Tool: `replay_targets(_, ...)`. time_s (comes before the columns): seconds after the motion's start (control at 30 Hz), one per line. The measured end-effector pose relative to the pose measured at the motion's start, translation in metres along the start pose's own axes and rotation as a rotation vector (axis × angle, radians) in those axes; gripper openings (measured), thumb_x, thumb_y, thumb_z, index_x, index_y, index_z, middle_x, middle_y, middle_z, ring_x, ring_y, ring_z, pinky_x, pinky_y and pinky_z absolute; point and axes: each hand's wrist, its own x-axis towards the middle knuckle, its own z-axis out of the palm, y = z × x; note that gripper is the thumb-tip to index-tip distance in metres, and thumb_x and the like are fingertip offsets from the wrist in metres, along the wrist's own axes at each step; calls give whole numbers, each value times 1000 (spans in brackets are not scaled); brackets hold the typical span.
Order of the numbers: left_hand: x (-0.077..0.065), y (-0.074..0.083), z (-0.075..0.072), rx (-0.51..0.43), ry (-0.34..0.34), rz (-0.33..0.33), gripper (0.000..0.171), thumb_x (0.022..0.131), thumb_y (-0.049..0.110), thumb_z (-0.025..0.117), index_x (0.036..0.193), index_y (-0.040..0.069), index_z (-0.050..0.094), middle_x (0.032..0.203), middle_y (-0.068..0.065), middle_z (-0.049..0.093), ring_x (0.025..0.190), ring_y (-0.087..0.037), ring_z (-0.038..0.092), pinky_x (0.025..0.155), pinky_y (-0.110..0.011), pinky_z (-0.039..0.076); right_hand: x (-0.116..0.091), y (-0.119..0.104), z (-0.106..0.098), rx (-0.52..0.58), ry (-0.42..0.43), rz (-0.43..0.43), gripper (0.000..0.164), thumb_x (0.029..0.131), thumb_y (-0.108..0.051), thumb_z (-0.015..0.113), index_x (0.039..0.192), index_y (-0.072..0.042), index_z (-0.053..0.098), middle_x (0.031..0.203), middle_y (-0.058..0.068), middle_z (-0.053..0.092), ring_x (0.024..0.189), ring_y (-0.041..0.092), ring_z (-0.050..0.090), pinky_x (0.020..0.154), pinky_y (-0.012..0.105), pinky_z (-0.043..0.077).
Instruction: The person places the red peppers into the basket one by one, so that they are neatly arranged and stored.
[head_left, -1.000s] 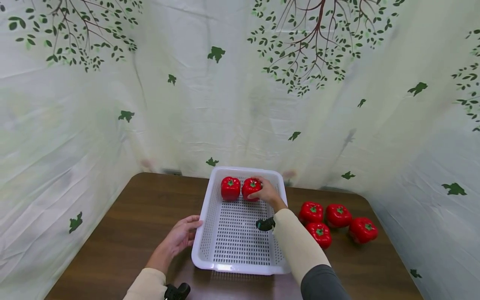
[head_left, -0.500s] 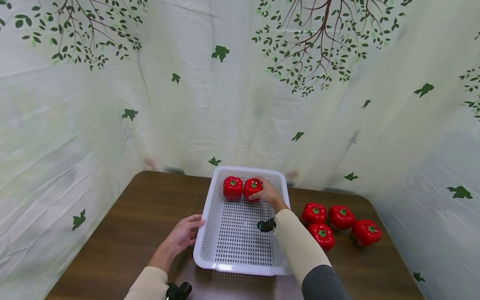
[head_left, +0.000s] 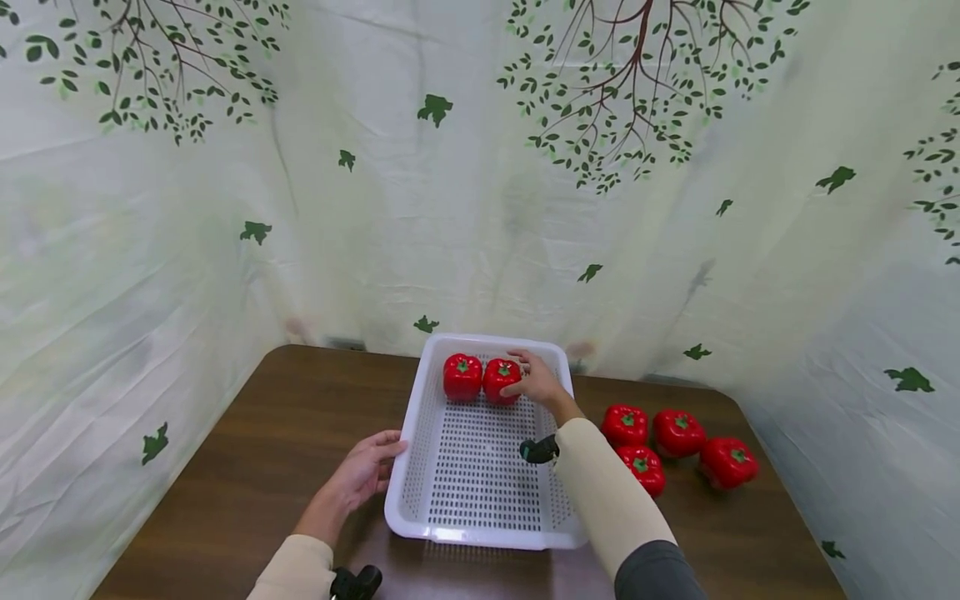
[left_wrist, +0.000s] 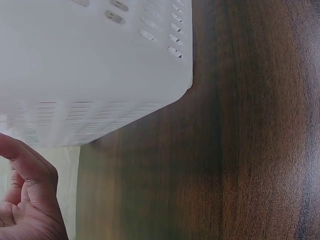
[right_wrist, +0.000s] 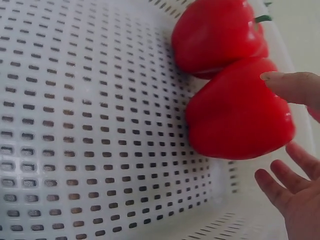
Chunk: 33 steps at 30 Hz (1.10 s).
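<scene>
Two red bell peppers stand side by side at the far end of a white perforated basket (head_left: 408, 500): the left pepper (head_left: 462, 377) and the right pepper (head_left: 501, 381). My right hand (head_left: 542, 385) is beside the right one, its fingers spread. In the right wrist view the thumb (right_wrist: 292, 86) lies along that pepper (right_wrist: 240, 112), while the other fingers (right_wrist: 272, 186) stand off it. My left hand (head_left: 366, 467) holds the basket's left rim, fingers bent at the edge. The left wrist view shows part of this hand (left_wrist: 30, 195) beside the basket's outer wall (left_wrist: 100, 65); its fingertips are out of frame.
Several more red bell peppers (head_left: 678, 432) lie in a group on the brown table (head_left: 300, 417), right of the basket. My right forearm (head_left: 611, 492) crosses over the basket's right side. A leaf-printed cloth (head_left: 480, 208) hangs behind the table.
My right hand's fingers have opened away from the right pepper in the basket, and the hand has shifted slightly right. The left hand stays at the basket's rim.
</scene>
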Motion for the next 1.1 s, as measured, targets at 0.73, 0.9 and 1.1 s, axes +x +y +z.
replay_targets(0.73,2,0,0,-7,-36,2,24,96,21,59,114,6,57,100,-5,66,88,-23,67,74,-36,55,-52,-14,-38,56,-71,-94,75,77,-15,80,142,-18,44,145,14,42,131,36,43,99,55,43)
replay_targets(0.9,2,1,1,6,-26,0,27,97,22,58,117,5,56,101,-5,65,89,-23,67,76,-37,55,-67,-9,-54,72,-96,-145,70,80,-11,77,141,-15,44,145,15,42,132,37,41,101,54,42)
replay_targets(1.1,3,1,2,10,-35,0,30,97,24,58,120,5,55,104,-5,65,91,-24,67,78,-39,56,-81,-1,-74,113,-131,-202,67,82,-9,75,141,-9,43,142,21,43,130,43,41,103,54,39)
